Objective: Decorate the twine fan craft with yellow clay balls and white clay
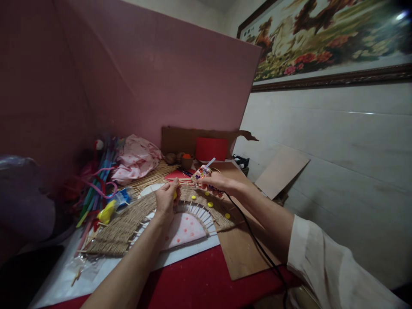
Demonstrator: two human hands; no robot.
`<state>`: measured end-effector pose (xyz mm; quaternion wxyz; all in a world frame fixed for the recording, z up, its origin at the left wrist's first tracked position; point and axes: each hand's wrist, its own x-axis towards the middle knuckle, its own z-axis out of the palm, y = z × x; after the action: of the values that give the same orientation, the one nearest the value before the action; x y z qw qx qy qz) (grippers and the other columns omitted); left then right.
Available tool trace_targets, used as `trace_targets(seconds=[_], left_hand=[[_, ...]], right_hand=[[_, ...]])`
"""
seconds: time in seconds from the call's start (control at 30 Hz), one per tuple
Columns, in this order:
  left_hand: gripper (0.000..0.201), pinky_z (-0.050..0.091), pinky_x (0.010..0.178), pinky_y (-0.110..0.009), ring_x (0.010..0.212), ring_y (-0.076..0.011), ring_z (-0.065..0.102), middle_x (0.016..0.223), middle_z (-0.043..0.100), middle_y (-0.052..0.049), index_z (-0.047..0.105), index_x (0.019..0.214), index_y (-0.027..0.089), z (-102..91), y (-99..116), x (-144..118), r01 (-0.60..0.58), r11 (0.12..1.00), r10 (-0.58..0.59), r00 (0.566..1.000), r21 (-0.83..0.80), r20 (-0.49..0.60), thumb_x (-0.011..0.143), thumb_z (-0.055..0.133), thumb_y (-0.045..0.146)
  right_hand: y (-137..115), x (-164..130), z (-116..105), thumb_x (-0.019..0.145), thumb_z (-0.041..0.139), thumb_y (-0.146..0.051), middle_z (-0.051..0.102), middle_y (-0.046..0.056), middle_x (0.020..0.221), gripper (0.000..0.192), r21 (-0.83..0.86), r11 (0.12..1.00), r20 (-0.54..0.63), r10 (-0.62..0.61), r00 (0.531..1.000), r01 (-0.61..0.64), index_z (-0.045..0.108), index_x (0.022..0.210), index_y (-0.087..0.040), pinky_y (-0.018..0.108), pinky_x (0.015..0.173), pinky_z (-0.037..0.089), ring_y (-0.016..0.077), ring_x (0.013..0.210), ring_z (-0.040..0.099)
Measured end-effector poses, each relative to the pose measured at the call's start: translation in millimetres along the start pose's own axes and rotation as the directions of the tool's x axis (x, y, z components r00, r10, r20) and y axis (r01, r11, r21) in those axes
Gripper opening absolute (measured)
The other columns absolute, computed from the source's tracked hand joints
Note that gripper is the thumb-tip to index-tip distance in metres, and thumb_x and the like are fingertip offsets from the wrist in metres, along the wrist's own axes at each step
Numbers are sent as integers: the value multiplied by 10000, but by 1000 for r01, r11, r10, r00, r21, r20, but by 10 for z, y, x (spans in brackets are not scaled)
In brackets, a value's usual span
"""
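My right hand [214, 182] is wrapped round a patterned glue gun [201, 172], with a pale glue stick [210, 162] poking out of its back and a black cord [244, 219] trailing down to the right. Close by, my left hand [166, 197] pinches a small yellow piece [175, 195], mostly hidden by the fingers. Under both hands lies a fan-shaped weaving [120, 223] of brown twine on thin sticks. Several yellow discs [210, 204] dot its right part. A pink-and-white spotted half-round [185, 229] fills the middle of the fan.
Pipe cleaners [96, 189], a yellow bundle [107, 211] and crumpled pink cloth [137, 156] lie at the left. Thin sticks [141, 180] and a red card [211, 149] are behind. A brown board [241, 253] sits at the right on the red table [193, 283].
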<state>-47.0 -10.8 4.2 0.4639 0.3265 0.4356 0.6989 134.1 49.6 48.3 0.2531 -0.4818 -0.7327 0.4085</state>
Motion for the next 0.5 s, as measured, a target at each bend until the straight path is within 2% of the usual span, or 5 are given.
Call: trace_targets(seconds=[0.23, 0.4, 0.5], left_hand=[[394, 168, 299, -155, 331, -36, 339, 438, 476, 44, 574, 608, 125, -2, 3, 7, -9, 1000, 9, 1000, 13, 12, 566, 744, 478], [382, 168, 302, -157, 334, -40, 342, 438, 476, 39, 563, 601, 127, 0, 9, -1, -28, 999, 28, 1000, 31, 13, 574, 742, 464], [379, 172, 308, -157, 339, -41, 339, 429, 465, 42, 537, 571, 136, -2, 7, 2, -32, 999, 32, 999, 39, 10, 561, 750, 450]], right_hand=[[-88, -59, 31, 772, 640, -331, 584, 29, 597, 160, 26, 999, 19, -33, 999, 33, 598, 746, -179, 255, 502, 447, 156, 568, 533], [-289, -145, -152, 799, 589, -438, 493, -3, 529, 277, 66, 997, 30, -46, 998, 44, 550, 728, -173, 217, 356, 353, 100, 406, 430], [-258, -162, -296, 821, 519, -525, 480, -15, 566, 359, 68, 993, 42, -99, 994, 96, 514, 744, -174, 192, 319, 308, 71, 373, 390]])
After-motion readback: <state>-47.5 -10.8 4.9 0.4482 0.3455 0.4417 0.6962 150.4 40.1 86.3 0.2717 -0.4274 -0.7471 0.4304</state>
